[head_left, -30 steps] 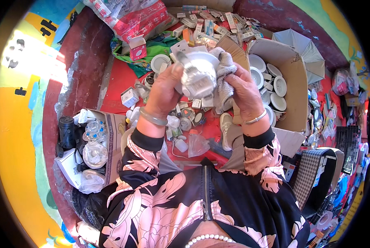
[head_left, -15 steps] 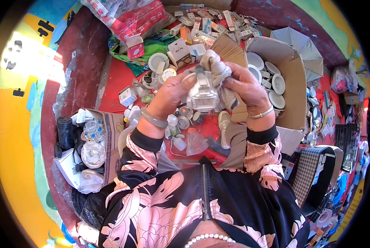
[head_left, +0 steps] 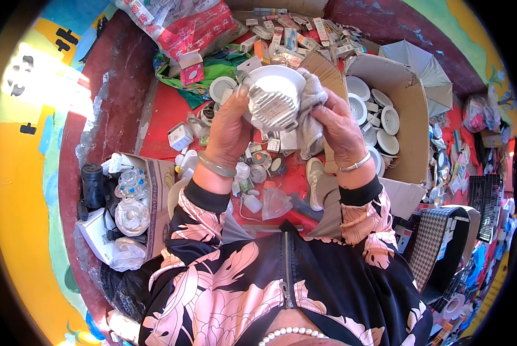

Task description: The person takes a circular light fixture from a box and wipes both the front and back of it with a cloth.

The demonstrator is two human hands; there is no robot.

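Observation:
I hold a round white downlight fixture [head_left: 272,97] with a ribbed metal back up in front of me. My left hand [head_left: 228,128] grips its left rim. My right hand [head_left: 339,124] presses a grey cloth [head_left: 310,112] against the fixture's right side. Both wrists wear bangles. Below the hands, small lamp parts and little boxes [head_left: 258,158] lie scattered on the red floor.
An open cardboard box [head_left: 405,109] at right holds several white round fixtures. Another carton [head_left: 154,190] at left holds clear lamp parts and a black piece. Printed sacks and small packages [head_left: 195,29] pile at the back. A checked chair [head_left: 437,242] stands at lower right.
The fixture has been turned in my hands: its ribbed back now faces me. The cloth has shifted along its right side.

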